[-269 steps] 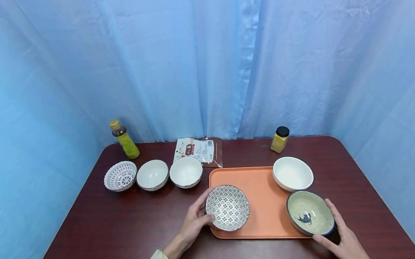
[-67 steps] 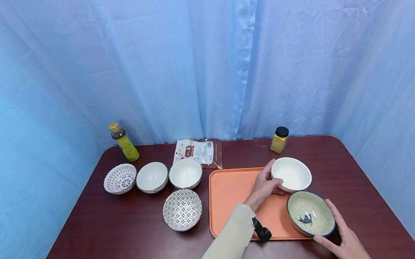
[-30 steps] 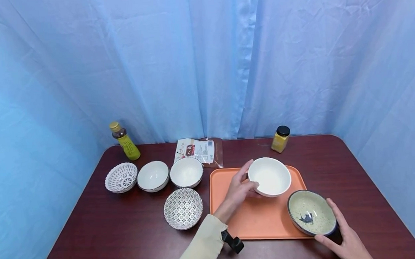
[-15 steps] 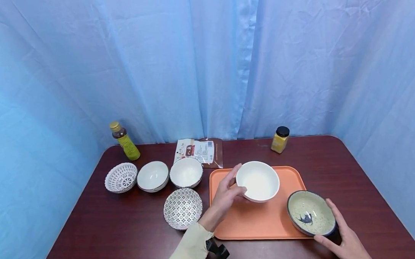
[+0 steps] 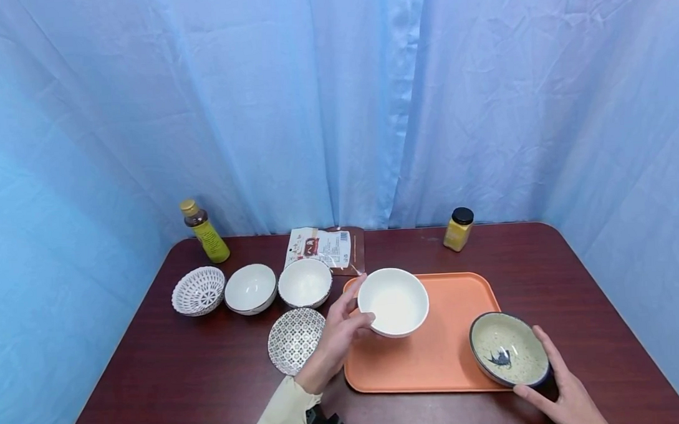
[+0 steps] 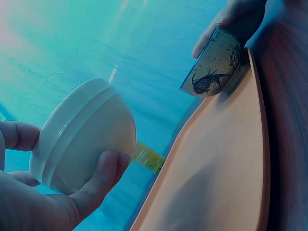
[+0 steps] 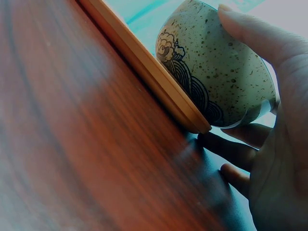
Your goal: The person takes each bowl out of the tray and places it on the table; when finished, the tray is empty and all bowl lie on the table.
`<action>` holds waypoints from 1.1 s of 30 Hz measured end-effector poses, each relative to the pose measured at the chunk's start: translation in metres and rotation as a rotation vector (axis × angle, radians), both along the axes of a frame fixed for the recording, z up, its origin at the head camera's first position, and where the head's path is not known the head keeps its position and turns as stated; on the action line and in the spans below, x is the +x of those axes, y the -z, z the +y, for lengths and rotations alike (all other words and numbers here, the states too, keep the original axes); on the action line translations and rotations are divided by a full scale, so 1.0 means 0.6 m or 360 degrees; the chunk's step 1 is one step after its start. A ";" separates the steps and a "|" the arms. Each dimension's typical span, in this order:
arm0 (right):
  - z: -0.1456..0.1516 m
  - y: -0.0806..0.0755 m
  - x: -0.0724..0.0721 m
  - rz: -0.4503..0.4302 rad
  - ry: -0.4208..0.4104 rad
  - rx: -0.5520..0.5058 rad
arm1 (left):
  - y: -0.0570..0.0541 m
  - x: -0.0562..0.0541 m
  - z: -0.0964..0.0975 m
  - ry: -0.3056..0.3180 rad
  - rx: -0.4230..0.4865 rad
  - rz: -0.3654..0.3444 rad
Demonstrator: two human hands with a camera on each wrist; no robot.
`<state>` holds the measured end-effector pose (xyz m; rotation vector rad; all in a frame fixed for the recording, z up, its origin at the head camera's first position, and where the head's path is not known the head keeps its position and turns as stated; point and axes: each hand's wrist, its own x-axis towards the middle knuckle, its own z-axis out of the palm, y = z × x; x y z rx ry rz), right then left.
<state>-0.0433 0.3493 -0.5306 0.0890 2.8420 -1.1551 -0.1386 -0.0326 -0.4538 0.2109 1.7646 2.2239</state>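
Observation:
A plain white bowl point(image 5: 394, 302) is held by my left hand point(image 5: 334, 338), thumb and fingers at its left side. In the left wrist view this white bowl point(image 6: 91, 134) hangs clear of the orange tray point(image 6: 231, 144), fingertips reaching under its base. My right hand point(image 5: 567, 391) grips a speckled grey-green bowl point(image 5: 509, 348) with a dark rim at the right front corner of the tray point(image 5: 429, 368). In the right wrist view the thumb lies near the rim of this speckled bowl point(image 7: 221, 62), and some fingers are behind it. A black-and-white patterned bowl point(image 5: 294, 339) sits left of the tray, partly behind my left hand.
In a row at the left stand a scalloped bowl point(image 5: 199, 292), a white bowl with a thin dark rim point(image 5: 251, 290) and another dark-rimmed white bowl point(image 5: 305, 283). Behind are a green-labelled bottle point(image 5: 208, 235), a food packet point(image 5: 335, 248) and a black-lidded yellow jar point(image 5: 458, 229).
My left hand has set the patterned bowl on the table left of the tray, then lifted the white bowl from the tray's far right and carried it left. My right hand has stayed put.

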 end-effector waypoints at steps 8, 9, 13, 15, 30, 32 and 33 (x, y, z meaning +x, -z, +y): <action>-0.004 0.001 -0.001 -0.0005 0.0001 -0.0014 | -0.001 0.015 -0.055 -0.0041 0.0041 -0.0032; -0.003 0.001 -0.001 -0.0009 0.0001 -0.0017 | -0.001 0.017 -0.061 -0.0047 0.0041 -0.0039; -0.001 0.001 -0.001 -0.0014 -0.0005 -0.0032 | -0.001 0.024 -0.086 -0.0100 0.0020 -0.0064; 0.001 0.000 0.000 -0.0025 -0.0005 -0.0038 | -0.001 0.027 -0.097 -0.0143 0.0008 -0.0073; 0.003 -0.010 -0.008 -0.0120 0.0001 -0.0012 | -0.016 0.056 -0.176 -0.0380 0.0094 -0.0045; 0.004 -0.011 -0.008 -0.0117 0.0000 -0.0007 | -0.016 0.059 -0.186 -0.0406 0.0093 -0.0024; 0.004 -0.011 -0.008 -0.0119 0.0002 -0.0006 | -0.016 0.061 -0.191 -0.0420 0.0097 -0.0016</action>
